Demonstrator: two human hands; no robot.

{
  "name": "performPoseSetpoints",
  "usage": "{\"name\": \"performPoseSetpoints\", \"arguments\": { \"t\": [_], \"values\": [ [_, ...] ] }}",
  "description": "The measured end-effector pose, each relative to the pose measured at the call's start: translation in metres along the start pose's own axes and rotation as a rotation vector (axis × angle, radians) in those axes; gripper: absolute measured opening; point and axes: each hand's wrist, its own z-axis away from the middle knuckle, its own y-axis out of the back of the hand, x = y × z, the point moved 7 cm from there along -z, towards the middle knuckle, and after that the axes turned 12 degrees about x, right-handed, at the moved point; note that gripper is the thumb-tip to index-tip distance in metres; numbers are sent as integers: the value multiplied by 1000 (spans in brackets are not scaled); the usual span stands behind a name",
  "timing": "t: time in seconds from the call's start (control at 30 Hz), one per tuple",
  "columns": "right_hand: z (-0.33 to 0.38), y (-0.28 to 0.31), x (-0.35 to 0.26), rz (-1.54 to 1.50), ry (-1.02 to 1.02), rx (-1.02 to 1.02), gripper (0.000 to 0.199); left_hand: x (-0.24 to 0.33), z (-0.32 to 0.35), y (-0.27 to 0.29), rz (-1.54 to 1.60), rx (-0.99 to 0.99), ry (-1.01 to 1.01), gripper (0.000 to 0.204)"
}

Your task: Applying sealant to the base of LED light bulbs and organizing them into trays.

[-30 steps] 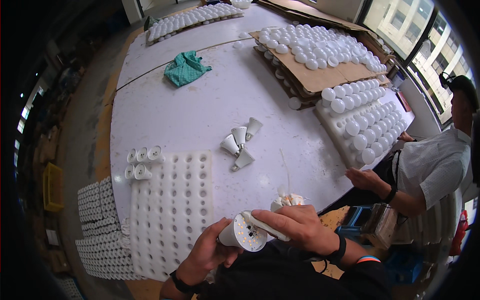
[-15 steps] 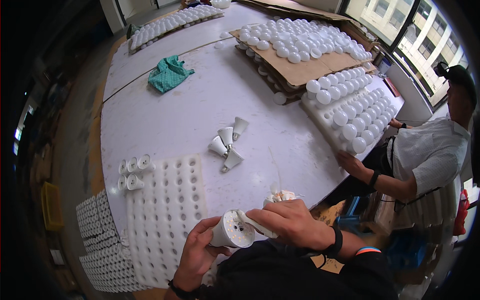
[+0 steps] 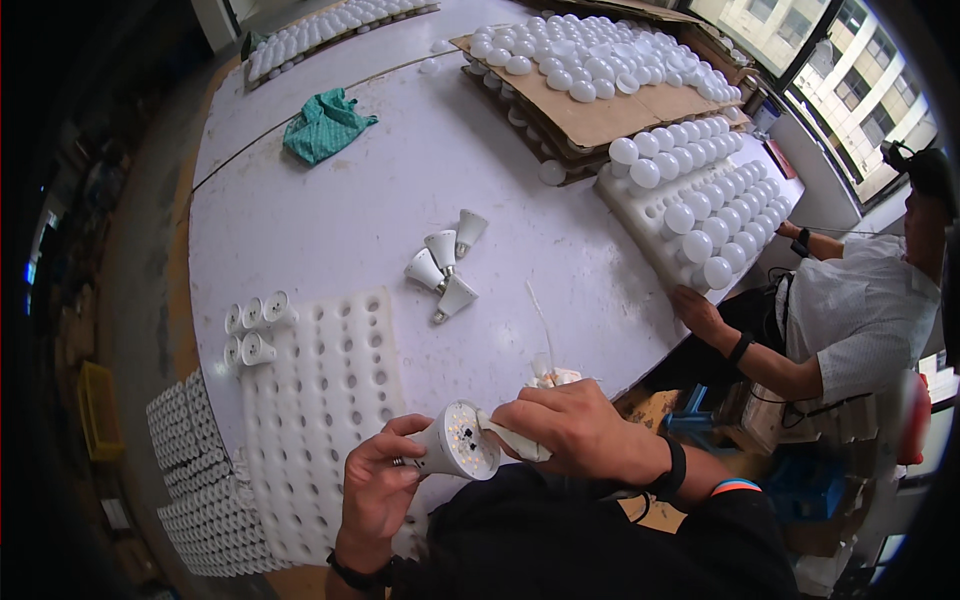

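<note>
My left hand (image 3: 372, 482) is closed around a white LED bulb body (image 3: 432, 448) that lies tilted in its grip, with no dome on it. The wide end faces right and shows a round board dotted with yellow LEDs (image 3: 463, 430). My right hand (image 3: 580, 432) pinches a soft-looking, flattened white piece (image 3: 522, 446), whose kind I cannot make out. Its tip touches the bulb body's rim. Just behind my right hand, partly hidden, sits a crumpled white wad (image 3: 552, 376) with orange stains.
A white foam tray (image 3: 325, 400) with rows of holes carries several bulb bodies (image 3: 256, 312) at its far left corner. More bulb bodies (image 3: 440, 265) lie mid-table near a green cloth (image 3: 328, 126). Domes (image 3: 600, 65) cover cardboard; a co-worker (image 3: 850, 300) holds a bulb tray (image 3: 640, 215).
The bulb body in my left hand has turned, its narrow end now pointing left. My left fingers have shifted toward that narrow end. The white piece stays at the rim.
</note>
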Motion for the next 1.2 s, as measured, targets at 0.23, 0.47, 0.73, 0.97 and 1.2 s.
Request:
{"name": "performPoseSetpoints", "arguments": {
  "t": [0.23,0.47,0.73,0.97,1.2],
  "values": [
    [-2,-3,1,-114,-86,23,21,5,1,2,-106,28,-116,18],
    [-6,0,11,-299,-297,-33,16,11,-7,5,-162,-51,-308,18],
    [7,2,45,-387,-643,80,17,-70,-77,40,101,110,289,31],
    [21,-6,60,-303,-833,-7,19,-197,-151,130,-170,228,483,36],
    [-1,-21,60,-300,-683,95,14,-141,-194,80,-554,207,-104,36]
  ]
}}
